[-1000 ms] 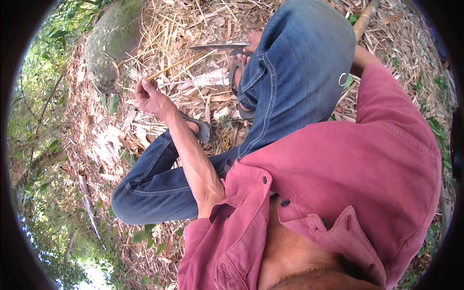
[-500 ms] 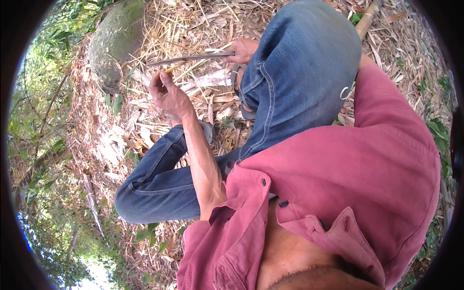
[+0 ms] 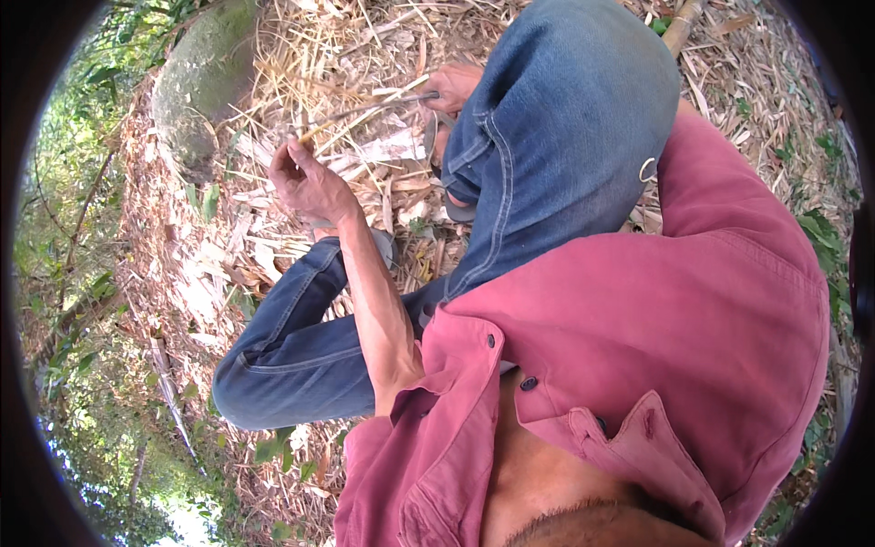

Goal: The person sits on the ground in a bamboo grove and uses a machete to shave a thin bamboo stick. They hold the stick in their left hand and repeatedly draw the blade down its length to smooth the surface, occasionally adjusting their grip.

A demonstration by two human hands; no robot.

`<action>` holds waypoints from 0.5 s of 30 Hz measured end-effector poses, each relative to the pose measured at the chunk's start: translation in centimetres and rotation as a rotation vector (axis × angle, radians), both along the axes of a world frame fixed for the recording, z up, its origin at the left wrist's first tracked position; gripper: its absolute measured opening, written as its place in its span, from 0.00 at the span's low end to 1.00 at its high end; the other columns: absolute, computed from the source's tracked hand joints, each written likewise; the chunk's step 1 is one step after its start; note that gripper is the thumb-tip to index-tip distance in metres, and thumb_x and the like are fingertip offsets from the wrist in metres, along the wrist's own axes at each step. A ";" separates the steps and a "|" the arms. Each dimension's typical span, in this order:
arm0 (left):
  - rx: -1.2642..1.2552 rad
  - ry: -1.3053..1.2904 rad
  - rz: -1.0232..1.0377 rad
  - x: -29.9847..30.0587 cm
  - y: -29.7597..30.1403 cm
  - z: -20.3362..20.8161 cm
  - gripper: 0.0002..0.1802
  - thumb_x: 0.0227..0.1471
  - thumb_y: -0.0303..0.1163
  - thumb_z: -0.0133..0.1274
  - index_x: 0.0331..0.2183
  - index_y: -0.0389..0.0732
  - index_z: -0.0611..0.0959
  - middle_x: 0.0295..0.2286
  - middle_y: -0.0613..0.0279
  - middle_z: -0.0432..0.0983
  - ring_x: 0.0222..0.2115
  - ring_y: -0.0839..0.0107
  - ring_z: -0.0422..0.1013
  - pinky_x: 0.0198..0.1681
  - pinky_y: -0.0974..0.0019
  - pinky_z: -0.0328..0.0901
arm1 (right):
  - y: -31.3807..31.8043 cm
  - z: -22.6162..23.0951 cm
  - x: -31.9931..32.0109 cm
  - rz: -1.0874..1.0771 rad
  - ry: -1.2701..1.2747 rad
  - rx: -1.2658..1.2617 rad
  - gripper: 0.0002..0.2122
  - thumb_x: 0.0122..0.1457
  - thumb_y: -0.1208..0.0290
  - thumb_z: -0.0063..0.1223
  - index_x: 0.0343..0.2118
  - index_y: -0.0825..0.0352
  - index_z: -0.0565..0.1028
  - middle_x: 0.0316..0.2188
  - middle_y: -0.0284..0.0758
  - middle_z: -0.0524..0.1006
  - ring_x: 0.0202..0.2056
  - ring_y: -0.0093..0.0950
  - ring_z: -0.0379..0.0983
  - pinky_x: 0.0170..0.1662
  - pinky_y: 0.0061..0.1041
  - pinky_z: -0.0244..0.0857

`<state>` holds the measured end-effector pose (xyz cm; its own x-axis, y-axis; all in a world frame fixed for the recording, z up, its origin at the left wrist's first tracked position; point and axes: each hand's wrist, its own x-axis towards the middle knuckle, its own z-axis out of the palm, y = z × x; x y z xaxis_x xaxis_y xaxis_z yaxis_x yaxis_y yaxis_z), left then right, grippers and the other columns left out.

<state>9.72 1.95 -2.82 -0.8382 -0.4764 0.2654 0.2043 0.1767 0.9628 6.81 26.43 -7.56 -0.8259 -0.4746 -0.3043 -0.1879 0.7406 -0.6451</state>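
Covering the ground is dry leaf and stalk litter (image 3: 210, 264); positions noted from the mossy rock (image 3: 205, 100). Shirt (image 3: 638, 310), pinkish-red, lies well below and right of the rock; blue jeans (image 3: 565, 137), one knee raised, to its right. Left hand (image 3: 314, 187) is just below and right of the rock, its grip apparently a thumb-and-finger pinch on one end of a yellowish strip. Right hand (image 3: 453, 87) shows past the jeans, well right of the rock, its grip closed on the handle end of a thin dark blade (image 3: 383, 104); handle mostly hidden. Blade points back toward the rock, seen nearly edge-on. Strip (image 3: 308, 137), smallest item, is right of the rock's lower end, close to the blade's far end; contact between them cannot be told. Judged risks: blade could slip along the strip into the left fingers if the edge skids or pressure runs high; strip could split or twist free, the pinch being small. Markings: no brand, label or writing legible.
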 end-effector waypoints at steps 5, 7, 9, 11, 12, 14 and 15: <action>-0.080 -0.015 0.028 -0.1 -0.7 0.2 0.12 0.56 0.33 0.52 0.34 0.33 0.74 0.27 0.59 0.74 0.28 0.73 0.72 0.31 0.72 0.70 | 1.2 0.5 0.4 0.079 0.049 0.040 0.12 0.55 0.61 0.50 0.38 0.60 0.79 0.22 0.40 0.78 0.22 0.36 0.74 0.28 0.36 0.66; -0.084 -0.013 0.036 -0.1 -0.8 0.1 0.12 0.56 0.33 0.52 0.34 0.33 0.74 0.27 0.59 0.74 0.27 0.74 0.71 0.31 0.72 0.68 | 1.7 0.2 0.5 0.067 0.001 0.050 0.12 0.55 0.61 0.51 0.38 0.59 0.79 0.22 0.39 0.78 0.22 0.35 0.74 0.28 0.36 0.67; -0.092 -0.014 0.043 -0.1 -1.4 -0.2 0.12 0.56 0.34 0.52 0.34 0.33 0.74 0.26 0.60 0.73 0.27 0.74 0.70 0.31 0.72 0.67 | 0.8 -0.1 0.5 0.006 0.007 0.106 0.12 0.54 0.60 0.53 0.38 0.60 0.79 0.21 0.38 0.78 0.22 0.34 0.74 0.28 0.35 0.67; -0.085 -0.003 0.011 0.2 -1.7 -0.6 0.12 0.56 0.34 0.52 0.35 0.34 0.74 0.26 0.62 0.72 0.26 0.76 0.69 0.31 0.72 0.66 | 1.1 0.5 0.9 0.011 0.050 0.120 0.13 0.55 0.59 0.53 0.38 0.60 0.79 0.20 0.38 0.77 0.21 0.33 0.74 0.28 0.35 0.67; -0.099 -0.006 0.000 0.3 -1.1 -0.6 0.12 0.56 0.34 0.52 0.35 0.34 0.74 0.25 0.62 0.72 0.26 0.77 0.68 0.31 0.72 0.66 | 1.2 0.8 1.1 0.013 0.051 0.119 0.13 0.55 0.59 0.53 0.38 0.60 0.79 0.20 0.38 0.77 0.21 0.33 0.74 0.28 0.35 0.67; -0.030 0.067 -0.043 0.0 0.3 -0.8 0.12 0.56 0.35 0.53 0.34 0.34 0.75 0.24 0.64 0.72 0.25 0.78 0.67 0.30 0.73 0.65 | 1.5 1.3 1.3 0.005 0.055 0.101 0.13 0.55 0.59 0.53 0.38 0.60 0.79 0.20 0.38 0.77 0.21 0.33 0.74 0.28 0.35 0.67; -0.052 0.043 -0.042 0.2 0.2 -0.7 0.12 0.56 0.35 0.53 0.34 0.34 0.75 0.25 0.64 0.72 0.25 0.78 0.68 0.30 0.74 0.64 | 1.6 1.1 1.4 0.000 0.052 0.097 0.13 0.55 0.59 0.53 0.38 0.60 0.79 0.20 0.38 0.77 0.21 0.33 0.74 0.28 0.35 0.67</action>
<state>9.87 2.19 -3.50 -0.8443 -0.4257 0.3255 0.2539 0.2171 0.9426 8.23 28.01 -6.49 -0.8417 -0.4455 -0.3052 -0.2197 0.7988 -0.5601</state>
